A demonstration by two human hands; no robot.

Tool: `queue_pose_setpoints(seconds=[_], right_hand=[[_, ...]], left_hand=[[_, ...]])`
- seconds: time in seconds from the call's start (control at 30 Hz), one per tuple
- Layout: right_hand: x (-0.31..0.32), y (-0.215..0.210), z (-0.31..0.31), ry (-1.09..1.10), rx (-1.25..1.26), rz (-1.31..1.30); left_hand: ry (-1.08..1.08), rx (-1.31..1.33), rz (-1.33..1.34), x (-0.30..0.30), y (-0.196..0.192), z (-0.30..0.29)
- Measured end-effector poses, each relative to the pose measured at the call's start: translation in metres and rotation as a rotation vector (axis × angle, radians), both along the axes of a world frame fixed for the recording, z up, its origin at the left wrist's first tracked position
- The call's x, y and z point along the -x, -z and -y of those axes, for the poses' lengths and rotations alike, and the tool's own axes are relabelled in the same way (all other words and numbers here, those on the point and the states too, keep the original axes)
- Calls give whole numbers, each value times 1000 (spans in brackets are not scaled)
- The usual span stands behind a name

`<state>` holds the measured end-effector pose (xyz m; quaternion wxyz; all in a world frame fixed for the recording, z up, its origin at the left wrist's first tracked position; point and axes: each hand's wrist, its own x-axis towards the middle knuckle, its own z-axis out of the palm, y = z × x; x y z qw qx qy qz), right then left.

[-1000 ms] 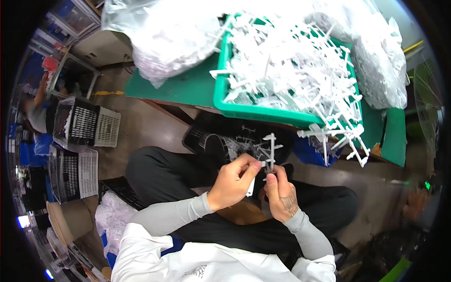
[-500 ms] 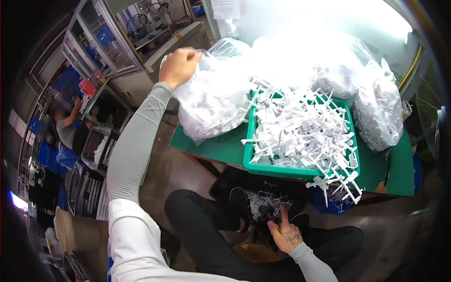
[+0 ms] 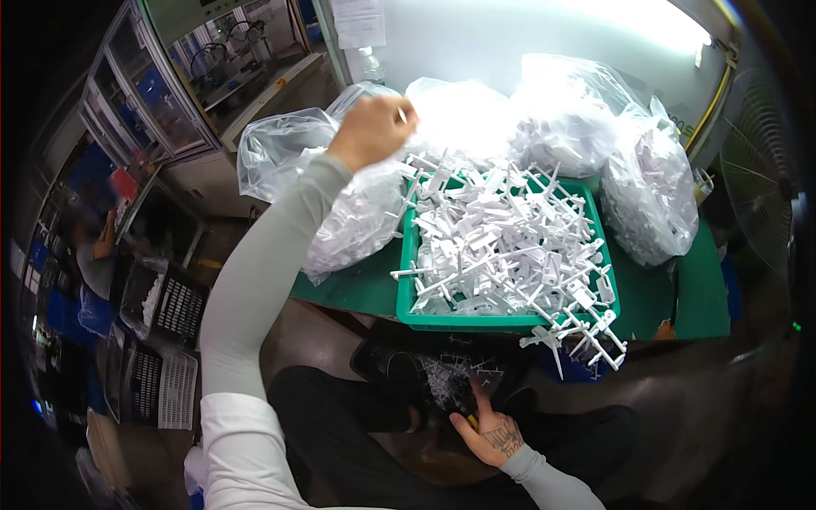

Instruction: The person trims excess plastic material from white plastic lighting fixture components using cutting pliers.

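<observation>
My left hand (image 3: 374,132) is raised above the near edge of the left plastic bag (image 3: 353,229), its fingers pinched together. A speck of white shows at the fingertips, too small to name. Right of the hand, a green tray (image 3: 476,322) is heaped with white plastic parts on runners (image 3: 501,242). Some of these hang over the tray's front right corner. Low by my lap, my right hand (image 3: 493,435) is closed around a yellow-handled tool (image 3: 473,420), mostly hidden by the hand. One finger points forward over scattered bits of runner (image 3: 450,378) below the table.
More filled clear bags (image 3: 650,195) stand behind and right of the tray on the green table (image 3: 357,285). A clear bottle (image 3: 371,66) is at the back wall. A fan (image 3: 761,161) is at far right. Black crates (image 3: 178,306) and another person (image 3: 98,263) are at left.
My left hand has moved right, away from the bag's open top, toward the tray. The bag's mouth now spreads out to the left. My right hand stays low; the view has shifted slightly.
</observation>
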<state>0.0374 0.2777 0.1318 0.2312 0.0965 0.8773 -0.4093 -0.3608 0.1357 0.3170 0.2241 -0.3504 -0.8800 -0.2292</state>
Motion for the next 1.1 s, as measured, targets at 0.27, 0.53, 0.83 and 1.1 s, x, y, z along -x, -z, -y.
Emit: queue_pose_setpoints(seconds=[0.27,0.53,0.83,1.1], right_hand=[[-6,7,2,-60,-38,-51],[-8,-1,-8,-2,26,-82],[-10,-7,-5,58,150,-263],[-15,-14,-13,303,1227,-418]], left_hand=[[127,128,193,-27,33,-14],[82,-147,643,-103,15,38],[20,-648,354,-206,47,77],[478,-124,-384,-286,94,51]])
